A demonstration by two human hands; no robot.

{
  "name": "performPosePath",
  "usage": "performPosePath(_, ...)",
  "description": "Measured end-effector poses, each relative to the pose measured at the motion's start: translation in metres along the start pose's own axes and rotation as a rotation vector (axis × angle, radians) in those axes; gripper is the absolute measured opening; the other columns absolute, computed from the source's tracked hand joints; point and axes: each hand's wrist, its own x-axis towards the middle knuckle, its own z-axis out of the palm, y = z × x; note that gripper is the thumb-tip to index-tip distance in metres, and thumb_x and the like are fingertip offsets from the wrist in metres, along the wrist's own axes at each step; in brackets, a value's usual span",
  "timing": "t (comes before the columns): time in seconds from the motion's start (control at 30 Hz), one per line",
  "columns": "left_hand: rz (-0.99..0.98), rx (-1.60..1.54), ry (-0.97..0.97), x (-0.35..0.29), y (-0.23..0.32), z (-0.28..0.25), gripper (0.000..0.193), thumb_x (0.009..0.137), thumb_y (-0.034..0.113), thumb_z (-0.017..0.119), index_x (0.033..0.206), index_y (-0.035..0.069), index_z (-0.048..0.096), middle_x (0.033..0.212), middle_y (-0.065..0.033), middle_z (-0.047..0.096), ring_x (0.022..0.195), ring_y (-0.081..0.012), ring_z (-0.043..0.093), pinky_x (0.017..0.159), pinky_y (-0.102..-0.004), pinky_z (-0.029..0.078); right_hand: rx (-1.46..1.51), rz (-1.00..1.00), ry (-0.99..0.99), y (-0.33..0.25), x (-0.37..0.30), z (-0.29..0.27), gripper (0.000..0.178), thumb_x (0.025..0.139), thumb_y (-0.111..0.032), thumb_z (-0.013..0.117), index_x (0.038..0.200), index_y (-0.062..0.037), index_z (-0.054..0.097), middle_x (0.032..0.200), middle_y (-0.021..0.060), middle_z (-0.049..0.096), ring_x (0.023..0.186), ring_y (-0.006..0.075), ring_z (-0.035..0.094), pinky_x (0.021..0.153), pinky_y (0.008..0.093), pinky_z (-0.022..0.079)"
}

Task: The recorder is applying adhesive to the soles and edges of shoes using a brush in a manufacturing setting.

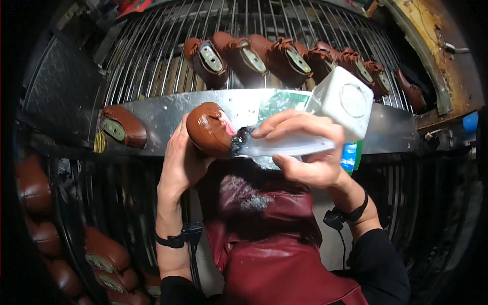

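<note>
My left hand (178,155) is closed around a glossy brown leather shoe (204,127), toe turned up, just above the near edge of the metal ledge. A streak of pink (226,123) shows on the shoe's side. My right hand (310,147) grips a brush (284,145) by its pale, translucent handle. The brush's dark, wet-looking bristle end (239,141) touches the shoe beside the pink streak. Behind my right hand stands a white square plastic container (345,99), close to its knuckles. The shoe's underside is hidden from view.
Several brown shoes on lasts (249,58) stand in a row on the metal rod rack (152,61). Another lasted shoe (124,126) sits at the ledge's left. More shoes (104,249) are stacked low on the left. A dark red apron (274,254) covers my lap.
</note>
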Motion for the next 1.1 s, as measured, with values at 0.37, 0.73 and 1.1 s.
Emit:
performPosePath(0.37, -0.132, -0.863, 0.357, -0.054, -0.039, 0.019, 0.093, 0.070, -0.001, 0.086, 0.154, -0.005, 0.046, 0.141, -0.0205, 0.063, 0.126, -0.0314, 0.064, 0.110, -0.0420, 0.051, -0.083, 0.476, 0.949, -0.001, -0.131, 0.005, 0.018, 0.102, -0.014, 0.074, 0.105, 0.0044, 0.071, 0.078, 0.0069, 0.071, 0.059, 0.0112, 0.066, 0.050, 0.0240, 0.050)
performPosePath(0.73, -0.463, -1.038, 0.209, -0.142, -0.001, 0.084, 0.078, 0.071, 0.011, 0.088, 0.140, -0.011, 0.059, 0.131, -0.0238, 0.070, 0.120, -0.0305, 0.070, 0.111, -0.0412, 0.050, 0.279, 0.671, 1.163, 0.027, -0.149, -0.001, 0.031, 0.107, -0.023, 0.066, 0.099, 0.0069, 0.069, 0.080, 0.0161, 0.073, 0.054, 0.0201, 0.069, 0.044, 0.0306, 0.057)
performPosePath(1.1, -0.511, -1.225, 0.098, -0.134, 0.021, 0.073, 0.079, 0.072, 0.019, 0.085, 0.139, -0.014, 0.058, 0.129, -0.0260, 0.071, 0.118, -0.0335, 0.072, 0.110, -0.0433, 0.052, 0.518, 0.663, 0.638, -0.011, -0.105, 0.004, 0.017, 0.094, -0.012, 0.075, 0.089, 0.0039, 0.072, 0.074, 0.0113, 0.072, 0.051, 0.0116, 0.061, 0.046, 0.0261, 0.046)
